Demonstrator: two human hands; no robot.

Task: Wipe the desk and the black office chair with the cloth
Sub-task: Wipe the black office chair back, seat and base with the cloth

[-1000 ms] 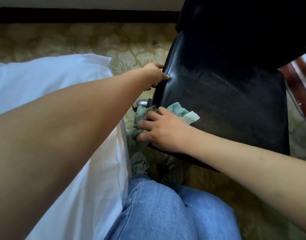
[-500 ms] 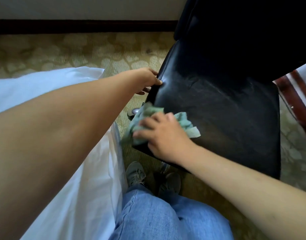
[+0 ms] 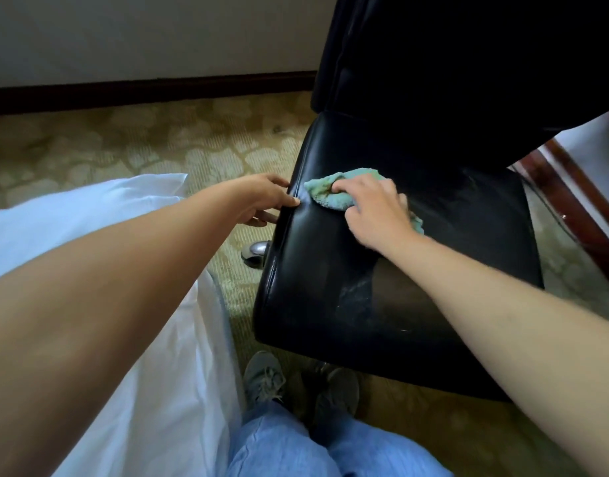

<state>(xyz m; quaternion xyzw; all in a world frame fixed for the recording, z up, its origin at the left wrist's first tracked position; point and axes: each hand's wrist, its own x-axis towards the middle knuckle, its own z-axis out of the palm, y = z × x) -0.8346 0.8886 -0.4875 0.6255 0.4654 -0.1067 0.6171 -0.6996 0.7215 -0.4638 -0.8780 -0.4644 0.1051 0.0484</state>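
Note:
The black office chair (image 3: 358, 297) fills the middle and right of the view, its leather seat facing me and its dark backrest rising at the top right. My left hand (image 3: 265, 199) grips the seat's left edge, thumb on top and fingers curled under it. A crumpled green cloth (image 3: 327, 192) lies on the far left part of the seat. My right hand (image 3: 373, 210) holds the cloth and presses it onto the leather, fingers curled into its folds. Dusty smears show on the seat near its front. The desk is not in view.
A bed with a white sheet (image 3: 151, 356) lies close on the left. Patterned carpet (image 3: 158, 149) runs to a wall with a dark skirting board (image 3: 141, 91). A chrome chair-base foot (image 3: 256, 250) sticks out left of the seat. My shoes (image 3: 265, 376) stand below it. Dark red wood (image 3: 571, 194) at right.
My right hand has carried the cloth from the seat's front left corner up along the left side toward the back. My left hand has kept its grip on the seat edge.

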